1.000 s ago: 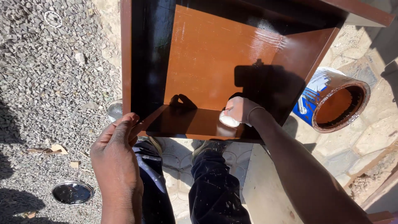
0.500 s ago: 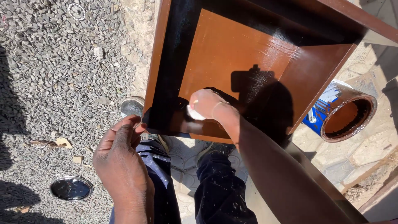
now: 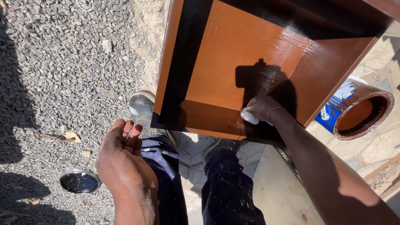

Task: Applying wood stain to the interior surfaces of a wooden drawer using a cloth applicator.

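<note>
Head view: right hand [image 3: 263, 109] fingers pinch a white cloth wad [image 3: 249, 117] against the glossy brown wooden cabinet [image 3: 246, 54]; left hand [image 3: 123, 160] fingers hang loosely curled, empty, above grey gravel [image 3: 54, 75].

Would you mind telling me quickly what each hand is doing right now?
Left hand: open, fingers loosely curled, holding nothing, hovering by the wooden box's lower left corner.
Right hand: closed on a white cloth pad, pressed against the glossy brown panel.

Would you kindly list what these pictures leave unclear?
- Head view: the small white cloth is mostly covered by the right hand, so its grip is unclear.
- The open blue paint tin is partly hidden by the glossy brown wooden cabinet.
- The cabinet's top is cut off by the frame.
</note>
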